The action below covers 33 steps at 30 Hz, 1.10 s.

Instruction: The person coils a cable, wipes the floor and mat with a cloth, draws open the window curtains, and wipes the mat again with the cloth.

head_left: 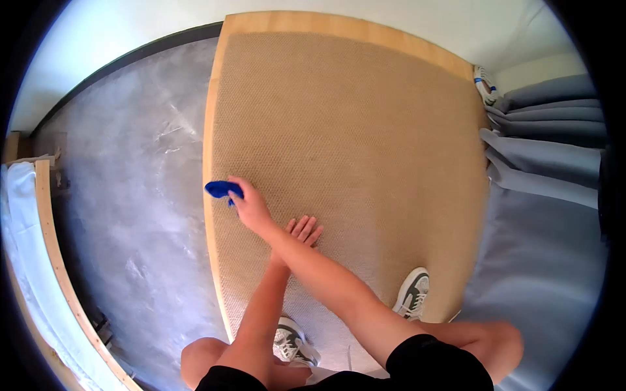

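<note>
My right arm crosses over my left forearm. In my right hand (250, 207) is a bunched dark blue cloth (223, 189), gripped between thumb and fingers. The cloth lies at the left wooden edge of a tan woven mat (352, 130). My left hand (304, 231) rests on the mat with fingers stretched out and holds nothing. My right forearm hides part of the left wrist.
Pale wood borders the mat (345, 25) along its far and left sides. Grey floor (130, 169) lies to the left, beside a wooden frame (55, 228) with white fabric. Grey curtains (548, 176) hang at the right, near a striped object (484, 85). My sneakers (413, 293) stand close by.
</note>
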Available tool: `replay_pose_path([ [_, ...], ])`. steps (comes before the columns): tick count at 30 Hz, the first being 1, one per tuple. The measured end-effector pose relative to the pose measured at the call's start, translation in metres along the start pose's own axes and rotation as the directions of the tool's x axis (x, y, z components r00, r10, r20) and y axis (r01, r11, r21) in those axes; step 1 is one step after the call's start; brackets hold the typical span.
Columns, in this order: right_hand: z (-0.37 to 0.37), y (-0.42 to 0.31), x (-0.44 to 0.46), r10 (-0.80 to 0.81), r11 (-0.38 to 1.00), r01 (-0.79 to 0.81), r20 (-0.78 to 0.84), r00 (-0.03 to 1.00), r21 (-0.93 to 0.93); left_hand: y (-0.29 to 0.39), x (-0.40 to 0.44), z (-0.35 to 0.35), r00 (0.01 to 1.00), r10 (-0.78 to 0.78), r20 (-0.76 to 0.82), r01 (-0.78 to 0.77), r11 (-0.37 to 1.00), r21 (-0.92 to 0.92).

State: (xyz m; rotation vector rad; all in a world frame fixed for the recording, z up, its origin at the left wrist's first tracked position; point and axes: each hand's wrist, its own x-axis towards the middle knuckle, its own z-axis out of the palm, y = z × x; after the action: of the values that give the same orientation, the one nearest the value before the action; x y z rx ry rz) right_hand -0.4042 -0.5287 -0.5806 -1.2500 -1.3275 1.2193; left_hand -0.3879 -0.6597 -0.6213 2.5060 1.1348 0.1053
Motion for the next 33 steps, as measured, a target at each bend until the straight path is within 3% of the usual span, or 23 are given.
replay_pose_path([
  [2, -0.017, -0.016, 0.006, 0.313, 0.945, -0.302, -0.077, 0.947, 0.122, 0.001, 0.002, -0.004, 0.991, -0.014, 0.134, -0.006, 0.989, 0.148],
  [3, -0.029, -0.004, 0.008, 0.373, 0.924, -0.344, -0.191, 0.908, 0.169, 0.003, 0.001, -0.004, 0.992, 0.002, 0.123, -0.025, 0.983, 0.183],
  [4, -0.049, 0.003, 0.01, 0.306, 0.952, -0.297, -0.304, 0.902, 0.076, 0.003, -0.001, -0.004, 0.994, 0.015, 0.109, -0.038, 0.976, 0.216],
  [5, -0.075, -0.005, 0.012, 0.258, 0.966, -0.251, -0.328, 0.909, 0.064, 0.003, -0.003, -0.009, 0.995, -0.026, 0.093, 0.026, 1.0, -0.001],
  [7, -0.101, 0.012, 0.017, -0.008, 0.943, -0.164, -0.511, 0.859, -0.291, 0.006, 0.004, -0.028, 0.978, -0.061, 0.2, 0.059, 0.998, 0.015],
  [8, -0.103, 0.022, 0.015, -0.004, 0.946, -0.159, -0.499, 0.866, -0.284, 0.006, 0.006, -0.034, 0.95, -0.066, 0.306, 0.061, 0.998, 0.026],
  [10, -0.101, 0.038, 0.015, -0.127, 0.664, -0.231, -0.412, 0.902, -0.711, 0.004, 0.001, -0.022, 0.964, -0.071, 0.258, 0.069, 0.997, 0.019],
  [11, -0.091, 0.035, 0.013, -0.112, 0.628, -0.214, -0.359, 0.927, -0.748, 0.002, -0.001, -0.02, 0.984, -0.039, 0.171, 0.04, 0.999, -0.003],
  [13, -0.07, 0.032, 0.02, -0.106, 0.649, -0.218, -0.371, 0.923, -0.729, 0.0, -0.001, -0.013, 0.996, -0.013, 0.083, 0.015, 1.0, -0.025],
  [15, -0.042, 0.029, 0.019, -0.142, 0.703, -0.165, -0.364, 0.921, -0.691, 0.003, 0.002, -0.02, 0.996, 0.019, 0.082, -0.04, 0.965, 0.258],
  [16, -0.025, 0.026, 0.017, -0.138, 0.698, -0.118, -0.295, 0.946, -0.706, 0.003, 0.002, -0.016, 0.996, 0.024, 0.083, -0.045, 0.965, 0.258],
  [17, -0.008, 0.023, 0.016, -0.168, 0.713, -0.035, -0.219, 0.961, -0.7, 0.0, 0.0, -0.004, 0.999, 0.015, -0.032, -0.012, 0.997, 0.07],
  [18, 0.012, 0.025, 0.012, -0.236, 0.767, 0.067, -0.183, 0.954, -0.638, 0.0, -0.001, 0.002, 0.99, -0.013, -0.142, -0.005, 0.992, -0.125],
  [21, 0.064, 0.015, 0.004, -0.087, 0.96, 0.146, 0.242, 0.967, -0.238, 0.005, -0.002, -0.014, 0.996, -0.02, -0.088, 0.011, 0.995, -0.099],
  [22, 0.086, 0.036, -0.001, -0.082, 0.975, 0.131, 0.261, 0.962, -0.177, 0.005, -0.001, -0.016, 0.998, -0.04, -0.055, 0.034, 0.993, -0.113],
  [23, 0.08, 0.016, 0.001, 0.035, 0.991, 0.006, 0.304, 0.952, -0.135, 0.003, 0.0, -0.013, 0.998, -0.024, -0.057, 0.017, 0.993, -0.12],
  [24, 0.067, -0.002, 0.006, 0.046, 0.988, -0.002, 0.289, 0.956, -0.151, 0.002, -0.002, -0.004, 0.998, -0.032, -0.05, 0.027, 0.994, -0.11],
  [25, 0.05, -0.018, 0.012, 0.248, 0.964, -0.266, 0.355, 0.901, 0.001, 0.002, -0.004, 0.0, 0.999, -0.02, -0.048, 0.015, 0.993, -0.118],
  [26, 0.033, -0.026, 0.014, 0.414, 0.847, -0.514, 0.437, 0.799, 0.137, 0.002, -0.006, 0.003, 0.999, -0.009, -0.046, 0.003, 0.992, -0.125],
  [27, 0.018, -0.023, 0.007, 0.428, 0.814, -0.521, 0.342, 0.837, 0.257, 0.001, -0.006, 0.005, 0.998, -0.031, 0.045, 0.036, 0.993, -0.112],
  [29, -0.027, -0.009, -0.004, 0.445, 0.822, -0.476, 0.17, 0.879, 0.313, -0.001, 0.001, 0.008, 0.993, 0.003, 0.116, 0.01, 0.994, -0.107],
  [31, -0.088, -0.015, -0.012, 0.497, 0.804, -0.466, 0.015, 0.868, 0.369, 0.005, -0.006, 0.003, 0.967, -0.13, 0.218, 0.142, 0.989, -0.037],
  [33, -0.157, -0.021, -0.025, 0.531, 0.814, -0.473, -0.105, 0.841, 0.336, 0.009, -0.003, -0.01, 0.986, -0.095, 0.134, 0.101, 0.994, -0.036],
])
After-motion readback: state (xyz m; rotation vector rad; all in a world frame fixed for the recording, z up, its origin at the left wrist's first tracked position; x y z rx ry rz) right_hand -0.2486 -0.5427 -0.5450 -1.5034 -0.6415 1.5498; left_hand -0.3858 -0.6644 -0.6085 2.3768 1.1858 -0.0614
